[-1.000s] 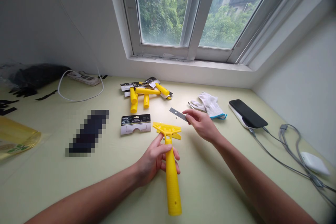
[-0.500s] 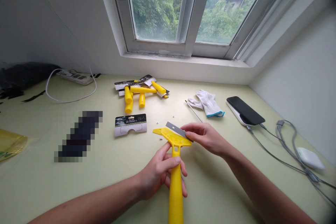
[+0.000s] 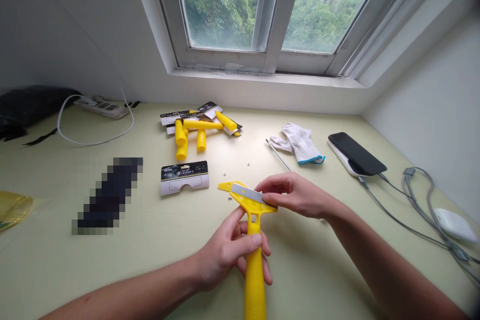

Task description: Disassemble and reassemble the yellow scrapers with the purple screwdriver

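My left hand [image 3: 234,250] is closed around the upper handle of a yellow scraper [image 3: 255,270], its head pointing away from me. A flat grey metal blade [image 3: 245,192] lies along the scraper's head, its right end pinched between the thumb and fingers of my right hand [image 3: 294,194]. Just left of the head, a small screw [image 3: 230,198] rests on the table. Two small nuts lie farther back, one nut [image 3: 225,174] near the head's left tip and another nut [image 3: 248,164] beyond it. A screwdriver [image 3: 278,154] is partly hidden behind my right hand.
A printed card [image 3: 184,185] lies left of the scraper. Behind it are several yellow handles [image 3: 202,125] with cards. A white glove [image 3: 300,142], a phone [image 3: 356,154] on a white block and grey cables [image 3: 416,205] occupy the right. A power strip [image 3: 101,106] sits back left.
My right hand has brought the blade down and tilted it, so it now lies over the scraper's head instead of standing behind it. The view has shifted slightly.
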{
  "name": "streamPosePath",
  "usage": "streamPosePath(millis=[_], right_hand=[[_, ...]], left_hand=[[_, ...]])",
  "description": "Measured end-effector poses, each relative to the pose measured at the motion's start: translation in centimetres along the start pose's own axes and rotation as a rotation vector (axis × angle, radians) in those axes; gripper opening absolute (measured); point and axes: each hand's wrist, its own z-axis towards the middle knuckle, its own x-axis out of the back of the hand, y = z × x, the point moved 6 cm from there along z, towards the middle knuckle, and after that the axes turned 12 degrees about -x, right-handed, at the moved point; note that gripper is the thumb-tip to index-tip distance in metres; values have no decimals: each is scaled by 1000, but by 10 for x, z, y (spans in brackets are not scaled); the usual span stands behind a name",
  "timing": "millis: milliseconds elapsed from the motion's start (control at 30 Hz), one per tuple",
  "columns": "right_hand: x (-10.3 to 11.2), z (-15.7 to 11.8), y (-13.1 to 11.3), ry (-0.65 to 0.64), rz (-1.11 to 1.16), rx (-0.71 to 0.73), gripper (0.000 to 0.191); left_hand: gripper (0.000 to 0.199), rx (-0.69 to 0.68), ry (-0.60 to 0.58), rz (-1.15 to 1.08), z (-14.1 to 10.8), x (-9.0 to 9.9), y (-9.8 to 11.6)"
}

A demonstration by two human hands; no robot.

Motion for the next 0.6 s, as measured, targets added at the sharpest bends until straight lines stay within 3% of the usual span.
streamPosePath(millis=[600], right_hand=[[1,-4,-8,58,-113,39,27]], left_hand=[[53,-37,-20,27,-2,-1,0]])
